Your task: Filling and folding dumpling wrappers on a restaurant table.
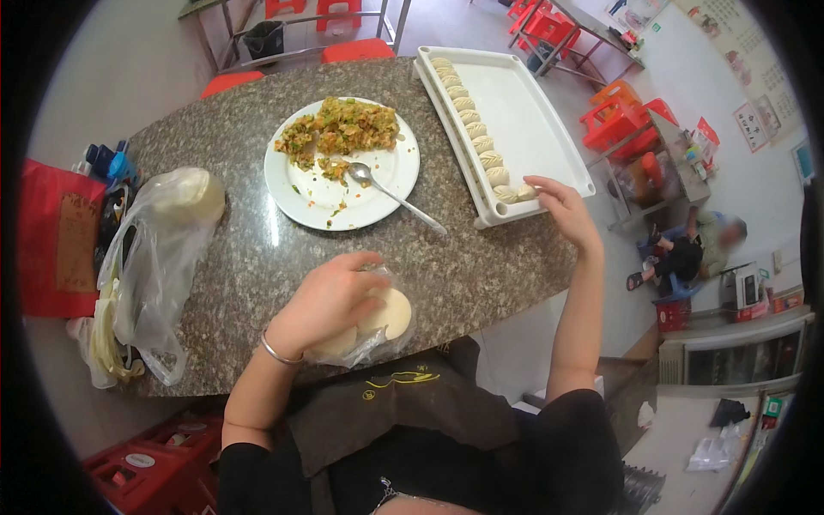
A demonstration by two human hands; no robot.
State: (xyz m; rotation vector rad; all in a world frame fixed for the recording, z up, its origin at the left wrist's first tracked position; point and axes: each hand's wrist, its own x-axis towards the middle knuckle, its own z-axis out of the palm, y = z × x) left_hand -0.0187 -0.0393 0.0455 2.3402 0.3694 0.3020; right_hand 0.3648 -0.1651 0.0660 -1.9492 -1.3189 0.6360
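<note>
My left hand [331, 299], with a bracelet on the wrist, is bent over a stack of round dough wrappers [391, 315] in a clear plastic bag [367, 347] at the near table edge. Its fingertips are partly hidden, so a grip is unclear. Over the near corner of a white plastic tray [534, 116], my right hand [566, 209] has its fingertips on a small pleated dumpling [526, 192]. Several more pleated dumplings [476, 130] line the tray's left side. A white plate [273, 187] carries chopped filling [357, 125] and a metal spoon [405, 205], whose handle reaches past the rim.
On the left of the speckled table [244, 290] lie a plastic bag with pale dough [193, 193] and a red bag [58, 244]. Red stools [357, 50] stand beyond the table. A seated person [698, 248] is at the far right. Red crates [154, 460] are below left.
</note>
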